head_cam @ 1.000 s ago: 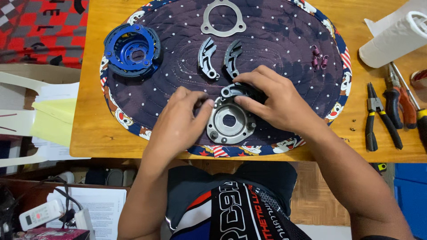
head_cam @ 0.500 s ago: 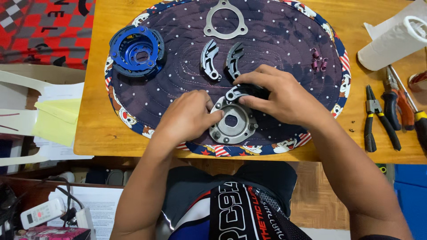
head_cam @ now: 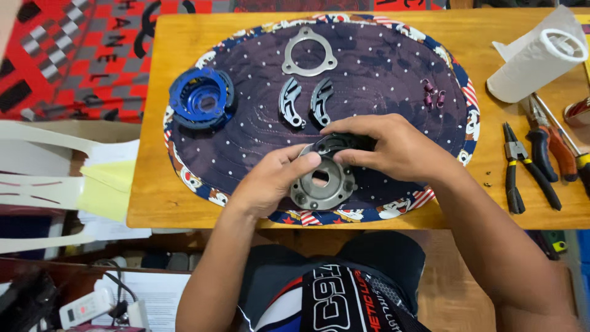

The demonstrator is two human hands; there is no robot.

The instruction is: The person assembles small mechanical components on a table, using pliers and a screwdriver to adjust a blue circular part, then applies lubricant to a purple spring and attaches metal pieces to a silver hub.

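A round grey metal plate (head_cam: 324, 184) with a centre hole lies at the near edge of a dark dotted oval mat (head_cam: 381, 74). My left hand (head_cam: 270, 181) grips its left side, thumb on top. My right hand (head_cam: 393, 147) presses a dark curved shoe piece (head_cam: 335, 143) onto the plate's far rim. Two more curved shoes (head_cam: 305, 101) lie just beyond my hands. A grey triangular ring plate (head_cam: 309, 54) rests at the mat's far side, and a blue round housing (head_cam: 200, 97) at its left edge.
Small purple springs (head_cam: 431, 93) lie on the mat's right. On the wooden table (head_cam: 153, 184) to the right are a paper towel roll (head_cam: 541, 58), black pliers (head_cam: 522, 172) and red-handled pliers (head_cam: 550, 147). A pale plastic chair (head_cam: 55, 178) stands left.
Both hands and the grey plate stayed at the mat's near edge; my right fingers shifted on the dark shoe piece. The camera view moved slightly.
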